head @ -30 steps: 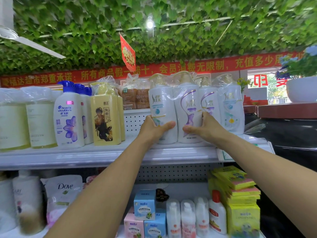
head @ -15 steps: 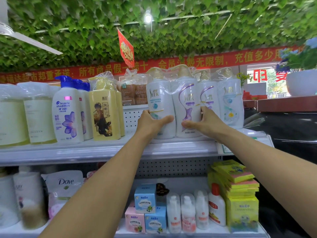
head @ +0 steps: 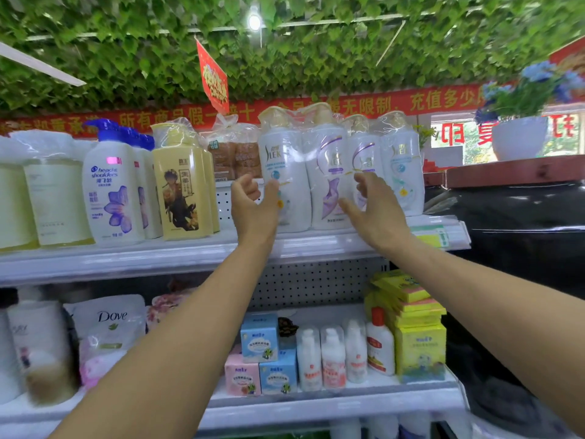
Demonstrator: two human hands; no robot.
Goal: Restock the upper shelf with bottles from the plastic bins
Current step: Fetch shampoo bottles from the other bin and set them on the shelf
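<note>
At frame centre, the left hand (head: 253, 205) and right hand (head: 375, 210) hover with loosely spread fingers before two wrapped white Slek bottles (head: 305, 182) standing upright on the upper shelf (head: 190, 253). Neither hand grips them.

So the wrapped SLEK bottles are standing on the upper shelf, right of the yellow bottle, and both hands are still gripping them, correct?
Not quite. In the head view the SLEK bottles do stand on the upper shelf, right of the yellow bottle, but neither hand grips them: the left hand and right hand have let go and hover just in front.
</note>
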